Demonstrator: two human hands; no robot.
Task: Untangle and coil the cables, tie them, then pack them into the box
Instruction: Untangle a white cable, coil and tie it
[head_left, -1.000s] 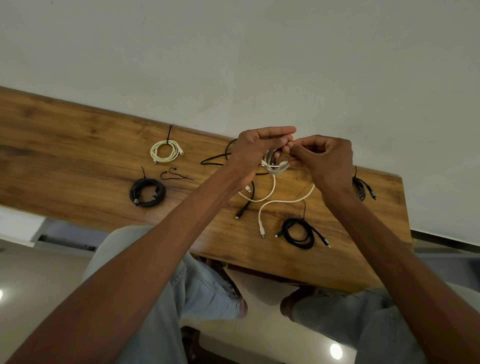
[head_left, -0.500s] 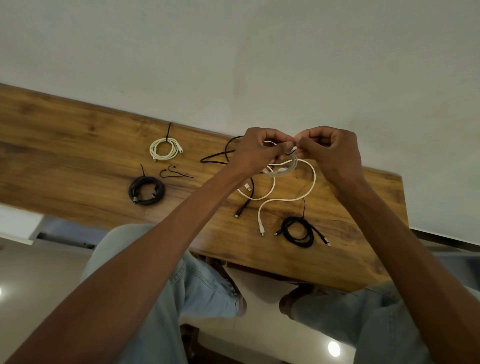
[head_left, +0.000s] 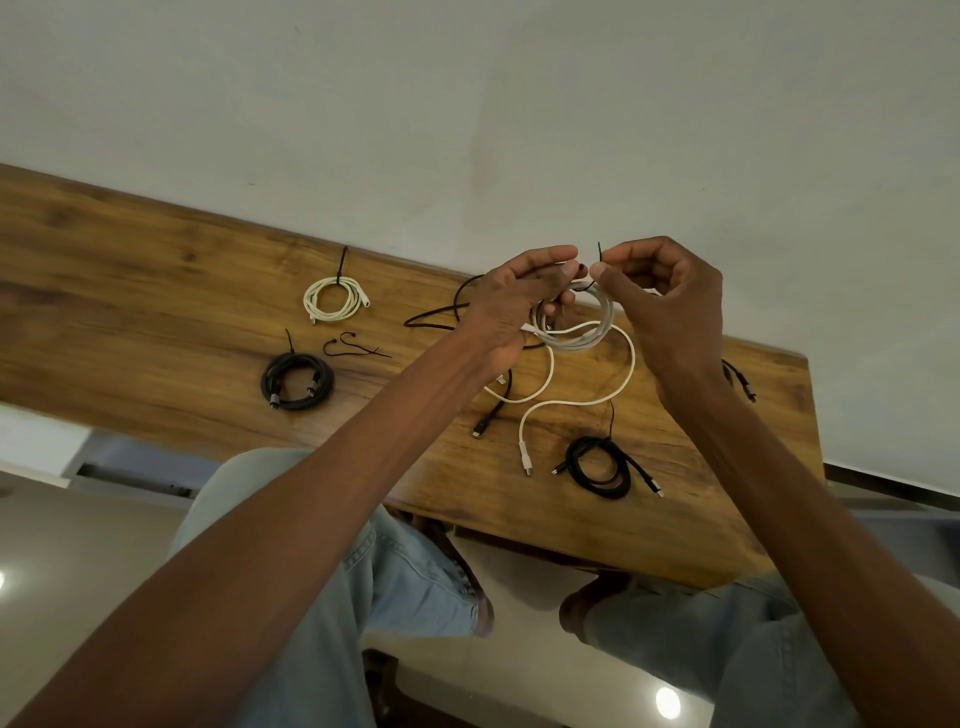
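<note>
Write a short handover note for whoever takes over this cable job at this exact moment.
Left hand grips the white coil. Right hand pinches a black tie at its top.
Done: white bundle, black bundle and a second black bundle lie tied on the table.
Left: cinch this tie; the coil's tail hangs loose; a black cable lies uncoiled; spare ties are nearby. No box in view.

I hold a cable coil (head_left: 574, 325) above the table (head_left: 156, 291), my left hand (head_left: 511, 306) at its nine o'clock, my right hand (head_left: 662, 306) at three. A tied coil (head_left: 297, 381) lies at eight o'clock, another (head_left: 335, 300) behind it, and a third (head_left: 600, 466) at six.
</note>
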